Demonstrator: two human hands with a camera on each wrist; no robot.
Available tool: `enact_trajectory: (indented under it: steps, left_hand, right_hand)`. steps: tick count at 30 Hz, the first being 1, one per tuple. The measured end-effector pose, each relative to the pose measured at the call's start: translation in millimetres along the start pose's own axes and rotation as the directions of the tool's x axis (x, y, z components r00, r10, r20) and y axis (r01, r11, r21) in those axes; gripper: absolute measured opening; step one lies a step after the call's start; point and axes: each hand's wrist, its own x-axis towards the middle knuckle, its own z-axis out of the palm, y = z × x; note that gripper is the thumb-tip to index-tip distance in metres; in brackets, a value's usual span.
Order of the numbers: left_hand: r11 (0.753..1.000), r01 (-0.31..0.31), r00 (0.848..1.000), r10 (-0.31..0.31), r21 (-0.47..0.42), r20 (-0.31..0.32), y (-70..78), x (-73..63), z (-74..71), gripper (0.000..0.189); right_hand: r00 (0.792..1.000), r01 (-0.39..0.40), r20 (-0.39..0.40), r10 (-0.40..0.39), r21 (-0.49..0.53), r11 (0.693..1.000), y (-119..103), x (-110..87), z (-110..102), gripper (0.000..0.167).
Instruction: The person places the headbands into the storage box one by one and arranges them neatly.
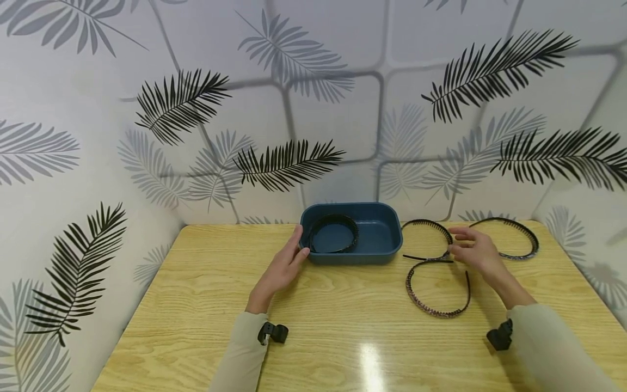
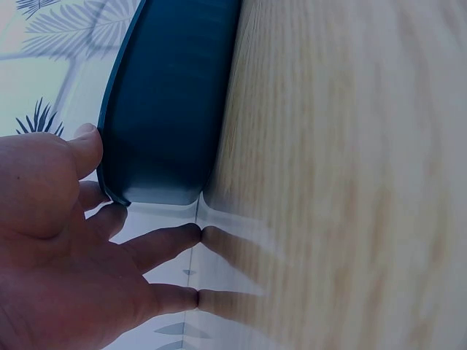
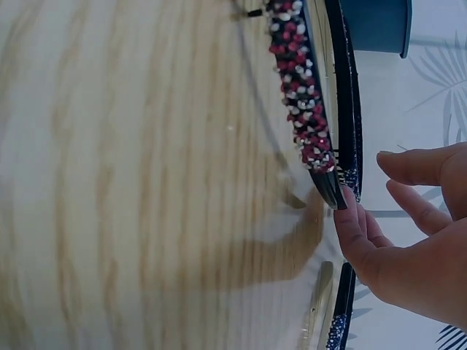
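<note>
My left hand point(image 1: 283, 267) rests against the left end of a blue rectangular container point(image 1: 352, 258), thumb at its front corner and fingers spread along the end wall. Inside the container's left half lies a dark toothed headband point(image 1: 354, 223). My right hand point(image 1: 474, 251) reaches in beside a black toothed headband point(image 1: 447, 234), fingertips right at its right-hand curve, thumb and fingers apart. Just in front lies a headband point(image 1: 431, 310) studded with red and white beads, its beads plain in the right wrist view. A third loose headband point(image 1: 531, 234), dark with pale speckles, lies behind the right hand.
The light wood-grain table point(image 1: 210, 326) meets a wall point(image 1: 333, 120) with leaf-patterned covering directly behind the container. Black wrist devices point(image 1: 501, 335) sit at both sleeves.
</note>
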Motion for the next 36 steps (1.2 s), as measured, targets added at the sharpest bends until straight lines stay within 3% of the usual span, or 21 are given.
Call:
enact_trajectory:
  steps: [16,26,36]
  left_hand:
    - [1.000,-0.012,1.000,0.012,0.010,-0.001,-3.4,1.0,1.1,0.064]
    - [1.000,-0.010,1.000,0.010,-0.005,0.002,-1.4,-0.6,0.1,0.065]
    - [1.000,-0.021,1.000,0.021,0.005,0.003,-4.6,1.3,0.5,0.065]
  right_hand:
    - [0.995,-0.081,0.043,0.088,-0.136,0.987,-0.3,8.4,3.3,0.057]
    - [0.991,-0.119,0.051,0.127,-0.135,0.984,-1.0,10.0,3.7,0.055]
    - [0.993,-0.115,-0.005,0.115,-0.072,0.991,-3.3,10.4,3.6,0.052]
